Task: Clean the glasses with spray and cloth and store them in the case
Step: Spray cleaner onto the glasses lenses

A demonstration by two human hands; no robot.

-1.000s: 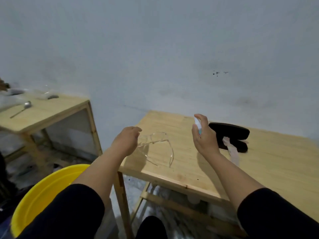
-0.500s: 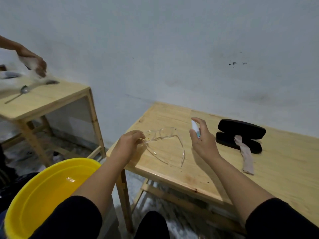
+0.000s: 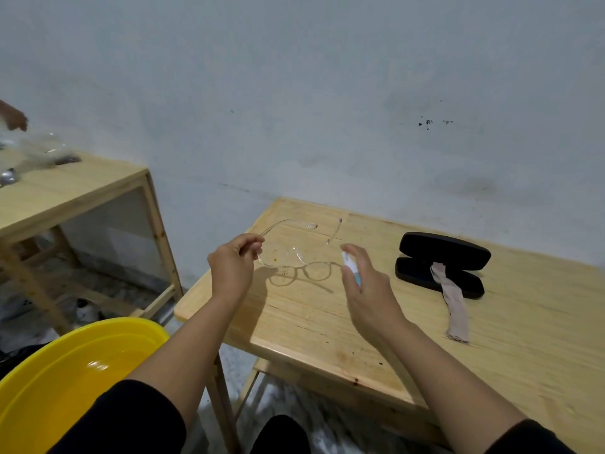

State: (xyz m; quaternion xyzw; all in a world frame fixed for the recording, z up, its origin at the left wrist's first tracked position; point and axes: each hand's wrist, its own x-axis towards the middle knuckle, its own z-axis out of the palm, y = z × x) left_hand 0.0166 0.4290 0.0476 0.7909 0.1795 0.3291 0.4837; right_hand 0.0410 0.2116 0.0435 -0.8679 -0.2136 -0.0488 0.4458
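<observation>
two hands — left hand (image 3: 233,270) pinches clear glasses (image 3: 294,253) | right hand (image 3: 370,290) grips spray bottle (image 3: 352,268) | no readable writing

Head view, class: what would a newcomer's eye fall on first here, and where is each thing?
The clear glasses are held up over the wooden table at centre, pinched by the left hand, with the right hand holding a small spray bottle just beside them. At right lies an open black case with a cloth draped out of it. A bright yellow basin fills the lower left.

yellow basin (image 3: 65,381), second wooden table (image 3: 65,191), grey wall (image 3: 294,93)
</observation>
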